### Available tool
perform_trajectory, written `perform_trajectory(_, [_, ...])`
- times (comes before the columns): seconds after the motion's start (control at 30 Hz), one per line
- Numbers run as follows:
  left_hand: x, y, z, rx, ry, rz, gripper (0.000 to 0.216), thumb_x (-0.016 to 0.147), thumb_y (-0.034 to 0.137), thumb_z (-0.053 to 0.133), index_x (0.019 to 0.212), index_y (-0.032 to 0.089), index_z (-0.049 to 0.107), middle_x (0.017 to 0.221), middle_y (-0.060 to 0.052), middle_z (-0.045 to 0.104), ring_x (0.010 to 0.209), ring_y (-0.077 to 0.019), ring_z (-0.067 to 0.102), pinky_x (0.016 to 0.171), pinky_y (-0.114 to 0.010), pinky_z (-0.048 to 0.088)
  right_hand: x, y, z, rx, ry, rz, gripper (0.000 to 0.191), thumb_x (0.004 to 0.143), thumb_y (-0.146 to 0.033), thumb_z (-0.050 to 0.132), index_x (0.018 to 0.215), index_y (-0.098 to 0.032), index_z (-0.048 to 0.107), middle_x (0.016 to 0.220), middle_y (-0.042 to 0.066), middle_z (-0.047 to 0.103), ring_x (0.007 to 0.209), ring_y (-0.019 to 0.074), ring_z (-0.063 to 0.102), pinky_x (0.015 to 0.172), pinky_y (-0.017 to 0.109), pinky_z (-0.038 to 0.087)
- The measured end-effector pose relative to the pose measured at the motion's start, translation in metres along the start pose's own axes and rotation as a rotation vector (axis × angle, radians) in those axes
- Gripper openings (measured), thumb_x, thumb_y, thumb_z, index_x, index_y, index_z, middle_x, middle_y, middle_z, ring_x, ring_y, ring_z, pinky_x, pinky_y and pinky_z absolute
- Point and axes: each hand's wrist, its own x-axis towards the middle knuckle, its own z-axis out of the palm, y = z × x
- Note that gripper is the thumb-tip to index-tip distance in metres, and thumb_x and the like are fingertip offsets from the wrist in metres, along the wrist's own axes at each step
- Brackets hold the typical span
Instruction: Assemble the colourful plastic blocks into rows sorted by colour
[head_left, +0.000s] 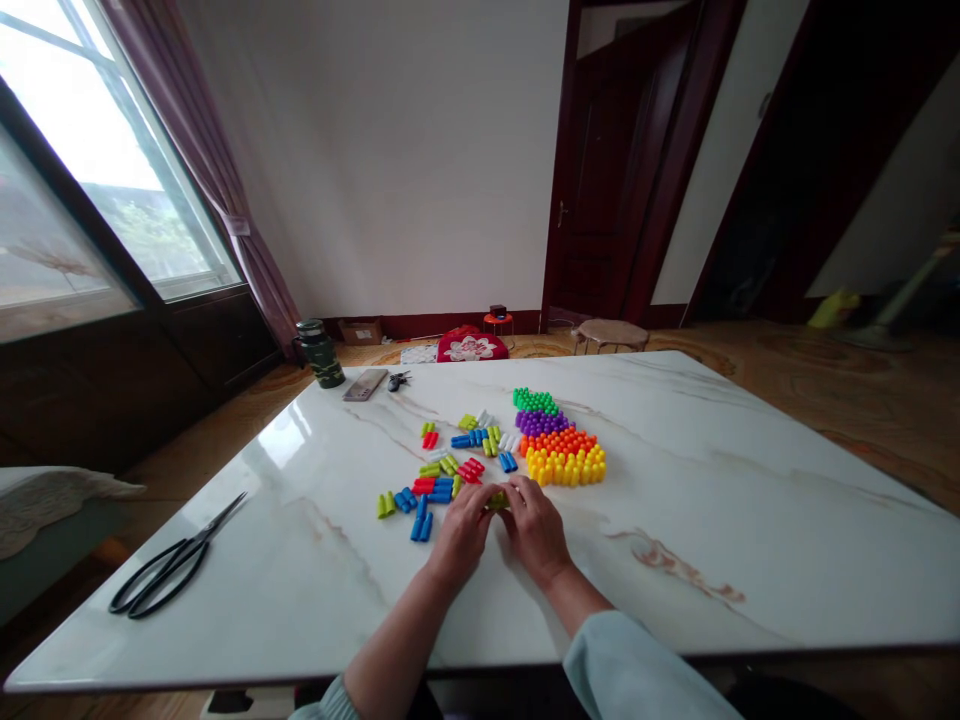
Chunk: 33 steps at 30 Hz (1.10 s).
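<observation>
My left hand and my right hand meet near the middle of the table. Both have their fingers closed on a yellow-green plastic piece, which the fingers partly cover. Just beyond and to the left lie loose tube-shaped plastic pieces in several colours, among them a red piece, a blue piece, a yellow-green piece and a white piece. Ahead of my right hand stand small round-topped pegs grouped by colour: yellow pegs, orange pegs, purple pegs and green pegs.
Large black-handled scissors lie at the left of the marble-patterned table. A camouflage flask, a phone and keys rest at the far left edge. Beyond the table is a stool.
</observation>
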Motion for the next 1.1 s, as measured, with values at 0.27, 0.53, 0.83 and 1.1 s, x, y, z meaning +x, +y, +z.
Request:
perform_trajectory(0.27, [-0.003,-0.012,0.007,0.046,0.035,-0.054,0.039,0.092,0.017,0.05,0.131,0.021,0.047,0.126,-0.01,0.059,0.111,-0.0194,0.059,0.096,-0.035,0.05,-0.002,0.004,0.001,0.159,0.064,0.141,0.021,0.081,-0.015,0.053,0.101,-0.015,0.06,0.093,0.007,0.058,0.088,0.019,0.056,0.08,0.03,0.047])
perform_trajectory(0.53, [0.001,-0.011,0.006,0.069,-0.018,-0.119,0.041,0.091,0.02,0.053,0.132,0.019,0.047,0.124,-0.012,0.059,0.102,-0.0191,0.062,0.09,-0.034,0.052,-0.008,0.046,0.003,0.145,0.19,0.64,0.024,0.07,-0.019,0.053,0.094,-0.016,0.052,0.082,0.007,0.061,0.071,0.0182,0.057,0.07,0.03,0.047])
perform_trajectory(0.83, [0.0,-0.012,0.007,0.04,-0.031,-0.139,0.04,0.092,0.021,0.051,0.132,0.02,0.046,0.125,-0.012,0.058,0.099,-0.0192,0.063,0.089,-0.037,0.053,-0.007,0.048,0.008,0.132,0.294,0.617,0.016,0.076,-0.027,0.052,0.089,-0.02,0.047,0.09,0.008,0.058,0.074,0.0177,0.054,0.07,0.03,0.046])
perform_trajectory(1.1, [0.002,-0.008,0.005,0.043,-0.025,-0.136,0.037,0.091,0.017,0.05,0.128,0.019,0.049,0.123,-0.012,0.06,0.107,-0.0204,0.061,0.09,-0.036,0.053,-0.006,0.035,-0.01,0.023,0.006,0.496,0.025,0.089,-0.034,0.05,0.071,-0.019,0.058,0.074,0.002,0.061,0.065,0.014,0.054,0.062,0.025,0.035])
